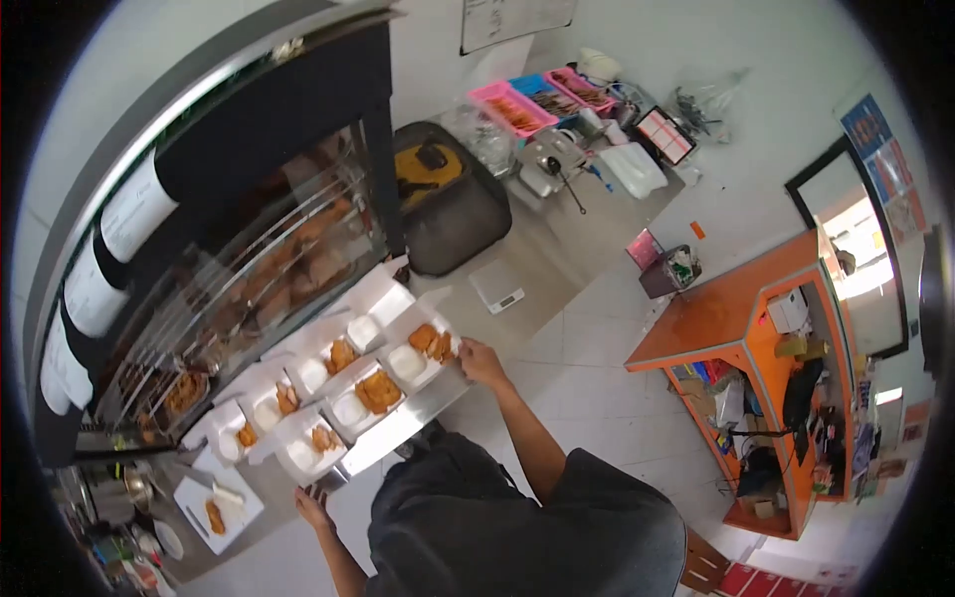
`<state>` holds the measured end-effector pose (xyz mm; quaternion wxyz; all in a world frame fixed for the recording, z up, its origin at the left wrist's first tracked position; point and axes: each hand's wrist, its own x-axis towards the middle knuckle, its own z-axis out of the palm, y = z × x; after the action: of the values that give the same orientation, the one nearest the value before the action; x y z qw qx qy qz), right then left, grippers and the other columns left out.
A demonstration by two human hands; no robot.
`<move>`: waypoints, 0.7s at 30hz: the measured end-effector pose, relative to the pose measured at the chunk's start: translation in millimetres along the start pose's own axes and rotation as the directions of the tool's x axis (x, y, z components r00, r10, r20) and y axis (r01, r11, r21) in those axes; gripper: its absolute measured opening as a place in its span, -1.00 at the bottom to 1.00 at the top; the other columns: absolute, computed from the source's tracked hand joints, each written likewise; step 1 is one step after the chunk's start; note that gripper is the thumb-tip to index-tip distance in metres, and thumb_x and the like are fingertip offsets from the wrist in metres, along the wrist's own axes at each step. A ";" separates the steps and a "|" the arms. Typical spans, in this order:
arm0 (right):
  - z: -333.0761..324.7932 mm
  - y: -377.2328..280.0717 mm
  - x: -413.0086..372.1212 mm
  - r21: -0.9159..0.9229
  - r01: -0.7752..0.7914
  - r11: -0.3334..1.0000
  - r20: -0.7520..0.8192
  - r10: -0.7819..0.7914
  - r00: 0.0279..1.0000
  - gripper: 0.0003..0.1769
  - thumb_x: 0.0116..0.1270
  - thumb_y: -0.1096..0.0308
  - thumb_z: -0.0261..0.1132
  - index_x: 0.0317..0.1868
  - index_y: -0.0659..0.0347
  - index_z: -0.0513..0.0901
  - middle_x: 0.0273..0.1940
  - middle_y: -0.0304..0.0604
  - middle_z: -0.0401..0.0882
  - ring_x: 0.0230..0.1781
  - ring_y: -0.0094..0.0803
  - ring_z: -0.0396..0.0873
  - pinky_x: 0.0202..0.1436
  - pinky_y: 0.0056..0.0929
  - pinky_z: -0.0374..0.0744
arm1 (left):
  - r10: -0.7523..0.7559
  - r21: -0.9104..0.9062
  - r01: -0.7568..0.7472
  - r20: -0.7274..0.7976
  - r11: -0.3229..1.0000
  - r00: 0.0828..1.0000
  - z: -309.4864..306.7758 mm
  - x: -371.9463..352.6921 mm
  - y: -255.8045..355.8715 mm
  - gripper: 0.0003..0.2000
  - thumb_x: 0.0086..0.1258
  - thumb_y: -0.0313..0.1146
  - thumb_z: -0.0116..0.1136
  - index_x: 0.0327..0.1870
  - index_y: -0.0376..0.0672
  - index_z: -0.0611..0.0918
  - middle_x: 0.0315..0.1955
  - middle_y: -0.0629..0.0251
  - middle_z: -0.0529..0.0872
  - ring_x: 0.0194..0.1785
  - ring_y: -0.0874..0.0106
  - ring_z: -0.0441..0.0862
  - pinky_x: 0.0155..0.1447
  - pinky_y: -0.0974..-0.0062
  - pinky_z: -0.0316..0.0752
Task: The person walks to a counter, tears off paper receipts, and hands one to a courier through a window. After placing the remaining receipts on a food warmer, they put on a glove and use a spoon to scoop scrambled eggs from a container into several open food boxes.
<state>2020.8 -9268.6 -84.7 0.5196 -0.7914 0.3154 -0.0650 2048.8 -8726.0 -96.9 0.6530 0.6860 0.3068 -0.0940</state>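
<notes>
Several open white cardboard food boxes point(350, 430) stand in two rows on the steel counter, holding mounds of white rice point(407, 362) and pieces of fried chicken point(378, 392). My right hand point(482, 364) is at the right end of the front row, its fingers closed at the side of the end box. My left hand point(314, 507) is beside the counter's front edge, below the left end of the row, with its fingers apart and nothing in them. To its left, a white cutting board point(237, 497) bears a chicken piece point(215, 516) and a light-coloured handled tool.
A glass-fronted display cabinet point(269, 239) with food inside rises behind the boxes. Farther right stand a black bin-like container point(458, 214), a digital scale point(495, 287) and pink trays point(512, 107). An orange shelf unit point(731, 318) stands across the tiled floor.
</notes>
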 end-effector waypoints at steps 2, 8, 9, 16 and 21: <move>2.6 -16.7 -7.6 -0.285 0.045 0.957 -0.096 -0.075 0.993 -0.54 0.47 0.10 0.09 0.10 0.32 0.58 -0.27 0.13 0.70 -0.28 0.07 0.68 -0.10 -0.10 0.64 | -0.001 -0.013 0.001 -0.034 1.000 0.999 2.6 -7.3 2.8 -0.37 0.58 0.14 -0.17 0.34 -0.30 0.33 0.25 -0.02 0.50 0.08 0.16 0.64 0.07 0.24 0.58; -40.6 10.2 -68.6 -0.311 -0.198 0.929 0.044 0.222 0.974 -0.47 0.44 0.04 -0.01 -0.15 0.38 0.68 -0.13 0.34 0.64 -0.04 0.22 0.62 0.09 0.10 0.54 | -0.214 0.141 0.211 0.001 0.967 0.977 -27.8 -10.2 -81.7 -0.52 0.57 0.07 -0.09 -0.37 -0.23 0.51 -0.64 0.23 0.55 -0.54 0.34 0.64 -0.56 0.47 0.50; -53.0 18.3 -83.9 -0.359 -0.202 0.911 0.071 0.242 0.968 -0.50 0.42 0.06 0.02 -0.16 0.37 0.69 -0.15 0.33 0.65 -0.06 0.22 0.62 0.09 0.09 0.54 | -0.229 0.147 0.225 0.011 0.963 0.973 -21.4 -19.2 -86.6 -0.52 0.57 0.07 -0.09 -0.37 -0.23 0.51 -0.64 0.23 0.55 -0.54 0.34 0.64 -0.56 0.47 0.50; -122.1 167.3 -153.7 -0.704 -0.435 0.561 0.072 0.666 0.742 -0.48 0.25 -0.10 0.27 -0.05 0.19 0.71 0.02 0.06 0.69 0.12 0.01 0.61 0.16 -0.05 0.58 | -0.349 0.868 -0.369 0.476 0.330 0.807 9.2 -31.4 -164.8 -0.69 0.31 -0.13 0.18 -0.50 -0.20 0.60 -0.69 0.23 0.63 -0.49 0.30 0.70 -0.41 0.23 0.53; -242.2 188.4 -75.4 -0.664 -0.550 0.506 0.174 0.820 0.545 -0.37 0.32 -0.13 0.22 0.21 0.17 0.58 0.23 0.05 0.57 0.27 -0.01 0.52 0.26 -0.04 0.53 | -0.475 0.661 0.219 0.234 0.717 0.849 166.4 -82.0 -123.9 -0.70 0.34 -0.13 0.14 -0.40 -0.21 0.60 -0.58 0.22 0.65 -0.42 0.29 0.71 -0.33 0.25 0.54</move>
<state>1775.4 -9464.3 -121.2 0.3151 -0.6907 0.4806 0.4389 1961.5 -8914.2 -178.9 0.4119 0.7550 0.2498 -0.4448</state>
